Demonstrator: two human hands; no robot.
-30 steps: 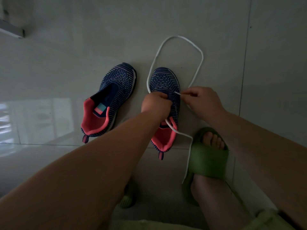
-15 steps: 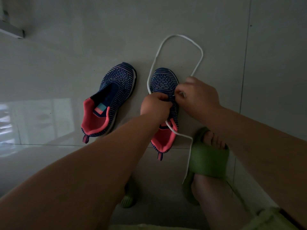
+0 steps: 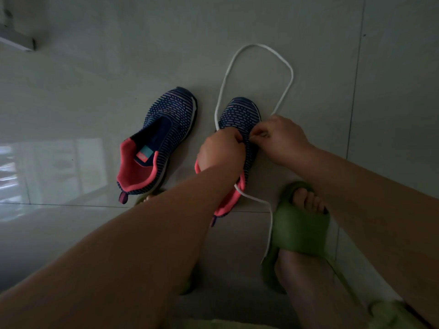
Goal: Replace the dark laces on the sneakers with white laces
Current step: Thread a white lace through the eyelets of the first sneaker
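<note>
Both hands work at the right sneaker (image 3: 240, 115). Right hand (image 3: 282, 141) fingers pinch the white lace (image 3: 288, 74). Left hand (image 3: 221, 150) fingers curl on the sneaker's upper.

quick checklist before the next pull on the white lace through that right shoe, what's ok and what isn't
1. Right hand pinches the lace tip at the upper: ok.
2. Left hand grips the right sneaker to steady it: ok.
3. White lace slack lies as one open loop on the floor past the toe, no knot seen: ok.
4. Trailing lace end runs from the shoe's opening down beside the green slipper; whether the foot pins it: cannot tell.
5. Tip actually through an eyelet: cannot tell, fingers hide it.
6. Left sneaker shows no lace at all: not ok, still to do.
</note>
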